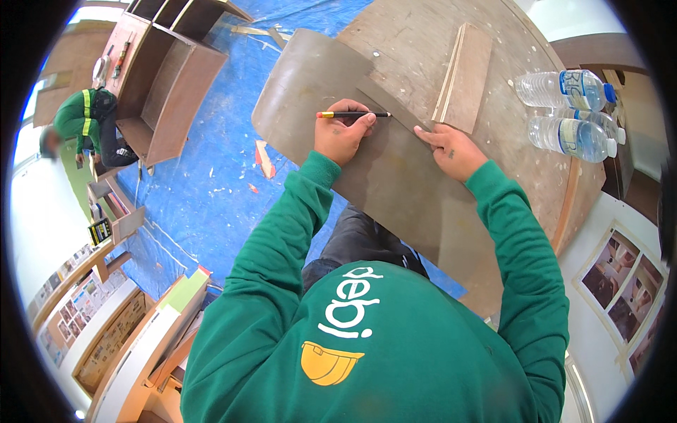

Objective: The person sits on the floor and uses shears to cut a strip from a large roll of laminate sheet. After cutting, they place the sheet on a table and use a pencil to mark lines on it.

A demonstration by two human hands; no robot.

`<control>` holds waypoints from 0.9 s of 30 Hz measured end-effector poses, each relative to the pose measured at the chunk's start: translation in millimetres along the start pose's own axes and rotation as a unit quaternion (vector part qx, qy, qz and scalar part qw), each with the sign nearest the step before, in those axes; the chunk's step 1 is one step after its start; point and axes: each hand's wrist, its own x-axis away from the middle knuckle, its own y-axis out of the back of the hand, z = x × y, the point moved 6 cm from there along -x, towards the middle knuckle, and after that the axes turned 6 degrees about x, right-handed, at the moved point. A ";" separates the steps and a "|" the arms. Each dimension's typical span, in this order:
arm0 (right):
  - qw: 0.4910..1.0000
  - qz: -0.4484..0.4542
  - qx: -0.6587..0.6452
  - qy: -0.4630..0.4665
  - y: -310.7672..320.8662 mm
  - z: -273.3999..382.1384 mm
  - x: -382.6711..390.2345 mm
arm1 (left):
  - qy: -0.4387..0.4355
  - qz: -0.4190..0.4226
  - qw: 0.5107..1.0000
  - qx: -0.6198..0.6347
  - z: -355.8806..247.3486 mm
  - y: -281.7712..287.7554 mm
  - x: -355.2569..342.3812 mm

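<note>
My left hand pinches a black pencil with a yellow band and a reddish end. Its tip points right, close to the edge of a narrow brown strip. The strip lies slantwise on a large brown sheet. At the strip's near end, my right hand grips it and presses it against the sheet, thumb and forefinger forward. The sheet's far left part curls over the table's edge.
Wooden pieces lie beyond my right hand on the worktable. Several water bottles stand or lie at the right. Blue sheeting covers the floor. Far left, another person crouches by a wooden cabinet.
</note>
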 end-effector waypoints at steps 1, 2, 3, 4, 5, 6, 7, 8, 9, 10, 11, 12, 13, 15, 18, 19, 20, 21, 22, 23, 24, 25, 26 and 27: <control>1.000 0.005 -0.002 -0.003 2.1 1.4 -0.2 | -0.004 0.001 1.000 0.004 0.1 1.8 -0.2; 1.000 0.009 -0.004 -0.007 3.3 2.0 0.3 | -0.007 0.003 1.000 0.010 0.3 2.6 -0.1; 1.000 0.003 -0.022 -0.005 3.5 2.0 0.4 | -0.010 0.005 1.000 0.015 0.4 3.7 -0.1; 0.999 -0.003 -0.040 -0.004 3.2 1.8 0.2 | -0.010 0.001 1.000 0.023 0.7 6.2 0.2; 0.998 -0.007 -0.058 -0.002 4.7 3.9 0.3 | -0.008 -0.003 0.999 0.032 -1.3 7.5 1.6; 0.999 -0.013 -0.051 -0.004 6.2 7.2 0.4 | -0.007 -0.007 0.999 0.041 -3.0 9.2 2.5; 0.999 -0.018 -0.044 -0.006 7.7 12.5 0.0 | -0.008 -0.004 0.999 0.050 -4.3 10.9 2.6; 0.999 -0.024 -0.037 -0.009 9.7 17.1 -0.3 | -0.008 -0.001 0.998 0.059 -5.0 13.0 3.5; 1.000 -0.008 -0.014 -0.009 9.1 17.6 -1.3 | -0.009 0.002 0.998 0.067 -5.3 14.5 4.2; 1.000 0.008 0.010 -0.010 8.6 16.8 -3.4 | -0.009 0.010 0.998 0.057 -5.1 14.8 4.5; 0.999 0.024 0.033 -0.012 7.5 15.9 -5.1 | -0.009 0.019 0.999 0.047 -5.3 14.4 4.7; 0.999 0.027 0.040 -0.010 7.4 15.2 -6.7 | -0.009 0.028 0.999 0.037 -5.5 13.3 4.9; 0.998 0.030 0.046 -0.008 7.1 14.4 -8.4 | -0.011 0.039 0.999 0.012 -6.1 11.5 4.8; 0.998 0.038 0.051 -0.007 5.2 12.7 -9.6 | -0.013 0.063 0.997 -0.035 -7.5 6.0 5.3; 0.998 0.051 0.047 -0.012 6.0 13.3 -10.3 | -0.028 0.102 0.990 -0.098 -10.3 -4.4 5.6; 0.997 0.057 0.044 -0.016 7.5 14.8 -10.2 | -0.016 0.111 0.989 -0.094 -9.9 -8.8 7.1; 0.997 0.062 0.041 -0.021 8.0 15.1 -10.7 | -0.005 0.119 0.989 -0.092 -12.6 -15.6 9.2; 0.997 0.057 0.040 -0.013 7.8 14.7 -10.9 | 0.007 0.128 0.988 -0.090 -12.1 -21.6 10.4; 0.998 0.053 0.040 -0.006 7.3 13.9 -11.0 | 0.005 0.136 0.987 -0.090 -9.3 -26.0 10.1; 0.998 0.049 0.040 0.001 7.2 13.7 -11.3 | 0.003 0.144 0.986 -0.090 -6.0 -29.7 9.5; 0.998 0.049 0.037 0.003 6.8 13.0 -11.6 | 0.001 0.151 0.984 -0.090 -3.1 -33.5 9.4; 0.998 0.049 0.034 0.004 6.3 12.5 -12.0 | 0.006 0.152 0.984 -0.091 0.3 -36.6 9.7; 0.998 0.048 0.031 0.006 5.9 11.9 -12.4 | 0.011 0.154 0.984 -0.092 3.2 -39.6 9.6; 0.998 0.048 0.033 0.004 5.5 10.8 -12.5 | 0.017 0.155 0.983 -0.094 5.5 -41.9 9.4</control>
